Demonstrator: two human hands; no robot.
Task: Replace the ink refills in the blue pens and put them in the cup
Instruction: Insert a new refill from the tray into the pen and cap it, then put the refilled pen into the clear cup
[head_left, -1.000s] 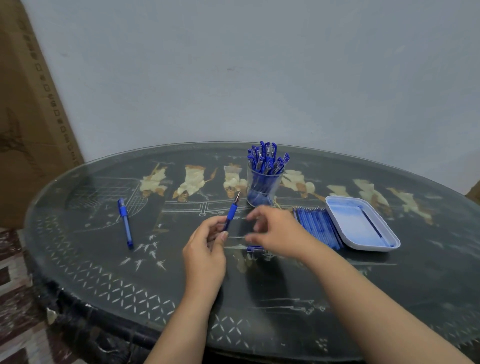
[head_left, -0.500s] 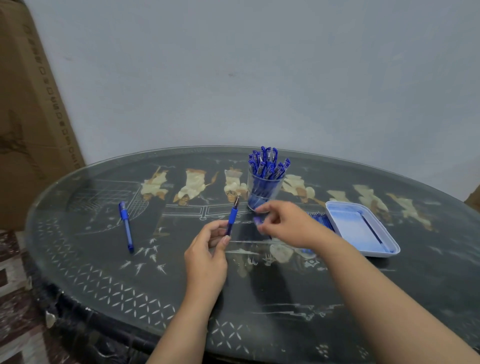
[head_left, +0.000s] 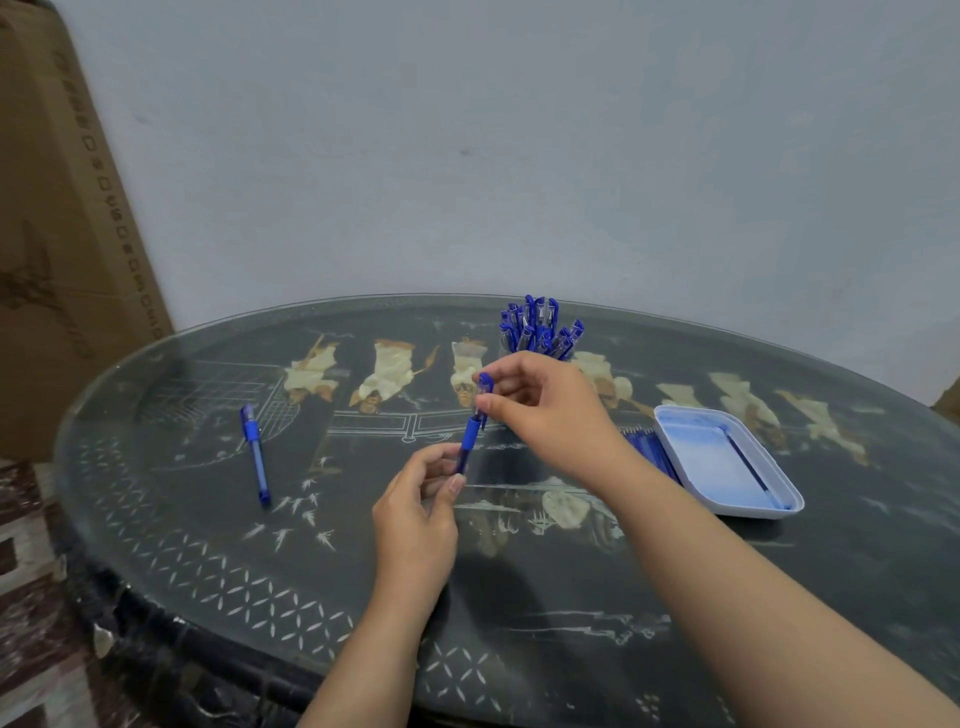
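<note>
left hand (head_left: 415, 499) pinches the lower barrel of a blue pen (head_left: 469, 439) between thumb and fingers, holding it tilted above the surface (head_left: 571, 597). right hand (head_left: 545, 410) fingers are curled, pinching the blue cap (head_left: 485, 387) at the pen's upper end. looks like the cap is going on over the tip; can't tell if it is fully seated.

progress: the cup (head_left: 514, 345) is at the back, partly hidden behind the right hand, with a thick bunch of blue pens (head_left: 540, 325) standing in it, so most pens look done. the pen in hand is probably already refilled and at the capping step, then it goes in the cup. judgement only, the refill inside isn't visible.

left to do: one more loose pen (head_left: 255, 452) lies capped on the surface, well to the left, untouched. likely the last one.

a pile of blue refills (head_left: 649, 452) lies just beside the white tray (head_left: 675, 415), partly behind the right wrist. one thin refill (head_left: 743, 457) lies in the tray, probably a used one. cardboard box (head_left: 62, 260) stands at the far left.
</note>
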